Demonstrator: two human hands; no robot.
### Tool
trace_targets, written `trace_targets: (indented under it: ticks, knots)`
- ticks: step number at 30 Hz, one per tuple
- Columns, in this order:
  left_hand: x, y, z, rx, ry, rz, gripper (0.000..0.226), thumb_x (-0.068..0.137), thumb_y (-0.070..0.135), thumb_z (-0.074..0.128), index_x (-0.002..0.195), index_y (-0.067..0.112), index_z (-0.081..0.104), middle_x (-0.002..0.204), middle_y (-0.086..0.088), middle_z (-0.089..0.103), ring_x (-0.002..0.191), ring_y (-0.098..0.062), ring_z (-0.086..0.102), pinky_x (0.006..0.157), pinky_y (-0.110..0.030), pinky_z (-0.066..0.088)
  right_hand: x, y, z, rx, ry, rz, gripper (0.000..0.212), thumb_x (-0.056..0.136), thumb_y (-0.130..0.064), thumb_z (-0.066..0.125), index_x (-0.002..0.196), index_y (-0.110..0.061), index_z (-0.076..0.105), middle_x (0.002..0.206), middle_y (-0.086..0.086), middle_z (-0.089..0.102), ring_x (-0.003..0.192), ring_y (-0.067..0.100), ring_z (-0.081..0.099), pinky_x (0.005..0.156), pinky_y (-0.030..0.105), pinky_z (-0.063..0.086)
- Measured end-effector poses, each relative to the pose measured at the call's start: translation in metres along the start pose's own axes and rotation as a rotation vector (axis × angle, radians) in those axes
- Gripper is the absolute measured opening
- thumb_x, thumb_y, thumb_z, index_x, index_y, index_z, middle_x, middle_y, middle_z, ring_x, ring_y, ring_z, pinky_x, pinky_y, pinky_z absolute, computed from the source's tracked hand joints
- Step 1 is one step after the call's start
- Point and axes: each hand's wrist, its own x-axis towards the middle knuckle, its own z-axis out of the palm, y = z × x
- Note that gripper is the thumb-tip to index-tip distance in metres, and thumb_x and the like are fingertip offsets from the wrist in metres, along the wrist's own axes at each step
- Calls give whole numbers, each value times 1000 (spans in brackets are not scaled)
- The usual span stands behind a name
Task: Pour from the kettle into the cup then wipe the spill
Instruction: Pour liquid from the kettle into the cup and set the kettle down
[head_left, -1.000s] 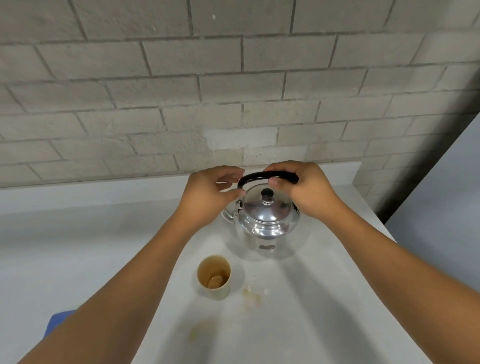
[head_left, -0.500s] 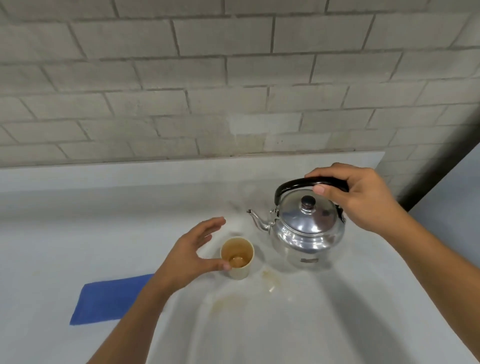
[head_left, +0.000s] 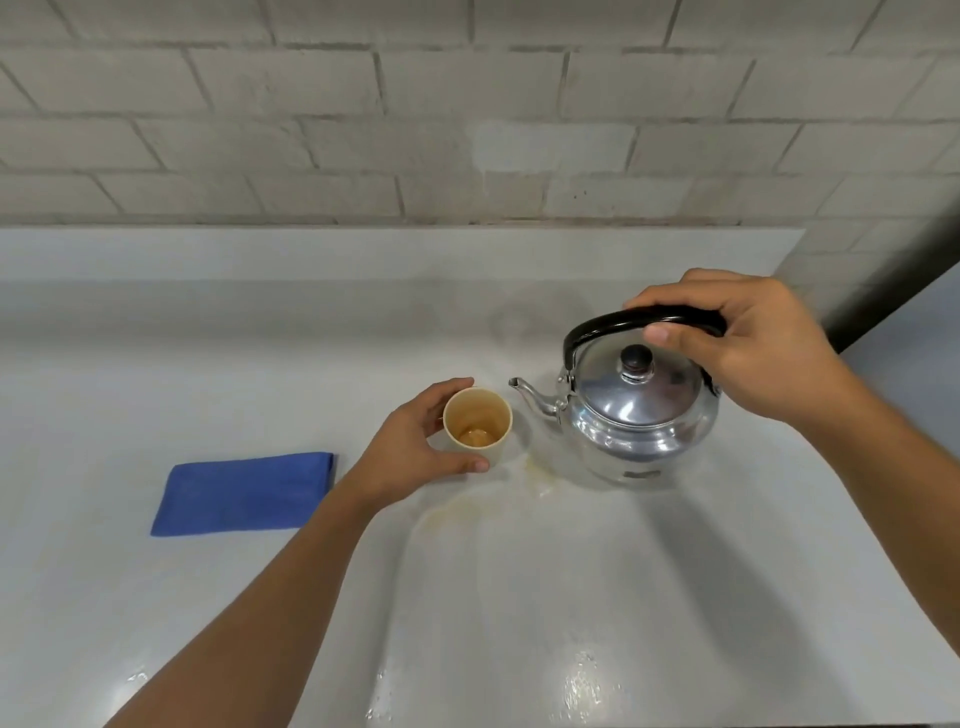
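Observation:
A shiny steel kettle (head_left: 636, 421) with a black handle and lid knob stands upright on the white counter, its spout pointing left. My right hand (head_left: 748, 348) grips the black handle from above. Just left of the spout stands a small cream cup (head_left: 478, 425) holding a little brown liquid. My left hand (head_left: 410, 452) wraps around the cup's left side, thumb in front and fingers behind. A thin brownish spill (head_left: 488, 501) lies on the counter in front of the cup and kettle. A folded blue cloth (head_left: 244, 492) lies flat to the left.
The white counter (head_left: 571, 597) ends at a low white upstand below a grey brick wall (head_left: 415, 130). Its right edge (head_left: 883, 467) drops off beyond the kettle, next to a dark gap. Wet glints (head_left: 587, 680) show near the front edge.
My left hand left the kettle, dropped to the cup and closed around it. My right hand kept its grip on the handle. The view swung left, revealing the blue cloth.

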Motion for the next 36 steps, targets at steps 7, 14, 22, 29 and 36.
trace_targets:
  ticks: [7,14,22,29,36]
  knots:
    - [0,-4,9,-46,82,15,88,59,35,103,136,44,61,131,15,71,124,-7,68,93,-13,54,3,-16,4,-58,-96,-48,27,87,-7,75,105,-27,79,87,-4,68,83,18,65,77,27,50]
    - [0,-6,12,-45,98,29,88,57,42,102,134,44,61,130,13,72,122,-10,68,96,-15,53,11,-30,5,-223,-169,-134,25,86,-14,77,107,-28,78,83,-7,67,75,15,60,68,11,40]
    - [0,-8,13,-65,105,22,86,58,36,103,133,44,62,128,12,72,122,-10,69,96,-16,54,21,-40,3,-359,-219,-181,25,87,-16,75,107,-31,78,78,-14,63,76,8,59,68,13,39]
    - [-1,-6,14,-76,106,28,86,58,35,103,133,45,62,128,13,72,121,-12,69,98,-20,55,24,-46,2,-409,-253,-197,22,88,-16,74,106,-28,78,76,-8,62,70,8,57,65,19,39]
    - [-2,-4,15,-83,104,15,87,56,42,103,132,47,62,128,14,72,121,-12,70,97,-22,57,28,-52,1,-425,-269,-223,21,88,-15,74,107,-26,78,79,-5,65,71,7,57,67,23,39]
